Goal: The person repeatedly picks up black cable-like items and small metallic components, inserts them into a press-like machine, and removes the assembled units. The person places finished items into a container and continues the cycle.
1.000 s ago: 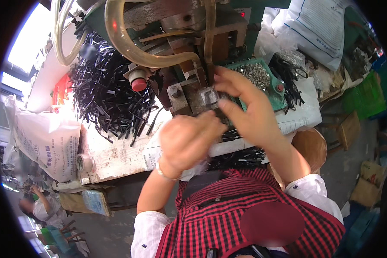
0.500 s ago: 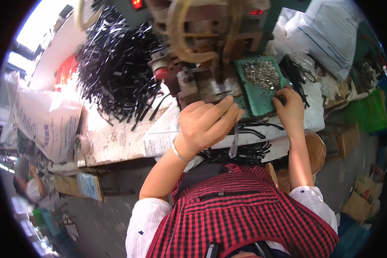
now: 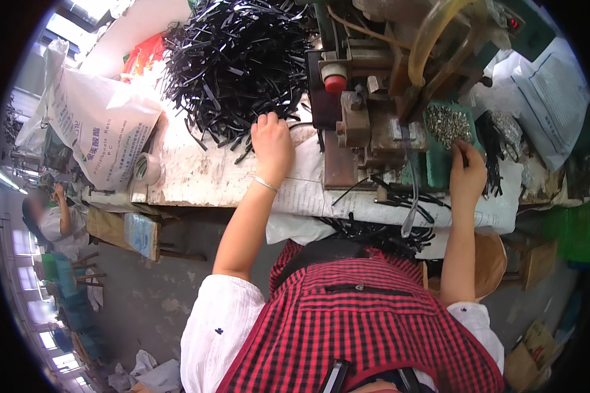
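Note:
At the near edge of a big heap of black eyeglass temples point(image 3: 236, 65), my left hand point(image 3: 273, 145) has its fingers curled on a temple, the fingertips partly hidden. My right hand point(image 3: 469, 175) reaches to the green tray point(image 3: 438, 167), thumb and fingers pinched together at the near side of the small metal parts point(image 3: 447, 124). What sits in that pinch is too small to make out. Between the hands, a clear eyeglass temple point(image 3: 411, 203) hangs from the machine's work point point(image 3: 405, 131), its rounded tip toward me, with neither hand on it.
The machine point(image 3: 357, 124) carries a red button point(image 3: 335, 83) and a thick yellowish hose point(image 3: 432, 39). More black temples point(image 3: 387, 234) lie along the table's front edge. A white sack point(image 3: 105, 131) and tape roll point(image 3: 148, 168) are left; a plastic bag point(image 3: 550, 105) lies right.
My left hand has left the clear temple at the machine and moved left to the black heap. My right hand has gone from the tray's edge to the metal parts. The view has shifted left.

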`<action>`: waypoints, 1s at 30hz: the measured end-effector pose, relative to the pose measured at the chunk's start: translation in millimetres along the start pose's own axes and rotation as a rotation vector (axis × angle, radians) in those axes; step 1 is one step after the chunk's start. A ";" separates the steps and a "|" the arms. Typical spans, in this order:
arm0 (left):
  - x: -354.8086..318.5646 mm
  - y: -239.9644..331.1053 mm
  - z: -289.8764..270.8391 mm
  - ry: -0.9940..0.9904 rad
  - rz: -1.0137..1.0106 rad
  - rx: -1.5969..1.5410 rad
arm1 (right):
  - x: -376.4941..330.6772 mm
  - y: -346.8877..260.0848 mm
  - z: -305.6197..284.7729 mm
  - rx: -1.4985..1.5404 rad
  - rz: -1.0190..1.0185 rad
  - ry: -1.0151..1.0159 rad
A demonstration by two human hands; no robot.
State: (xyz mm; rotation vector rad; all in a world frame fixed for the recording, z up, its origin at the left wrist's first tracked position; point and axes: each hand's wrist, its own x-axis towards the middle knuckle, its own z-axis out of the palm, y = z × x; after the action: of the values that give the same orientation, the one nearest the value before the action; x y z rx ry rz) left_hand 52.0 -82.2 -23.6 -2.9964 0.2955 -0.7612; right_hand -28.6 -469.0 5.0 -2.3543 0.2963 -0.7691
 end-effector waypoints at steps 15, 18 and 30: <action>9.6 -50.4 26.5 0.048 -0.263 -0.095 | -0.1 1.8 -3.6 0.000 -0.032 0.025; -2.1 -38.8 2.8 0.203 -0.319 -0.377 | -23.2 25.1 -26.6 -0.057 -0.024 0.082; 21.3 13.3 -60.2 0.163 -0.363 -1.260 | 38.6 -110.3 -4.7 0.444 -0.309 0.023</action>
State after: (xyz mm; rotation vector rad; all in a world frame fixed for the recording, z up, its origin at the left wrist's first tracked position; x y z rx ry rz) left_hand 39.4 -98.6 38.3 -4.2534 0.3162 -1.1814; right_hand 1.3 -401.1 95.5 -1.9874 -0.2184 -0.8997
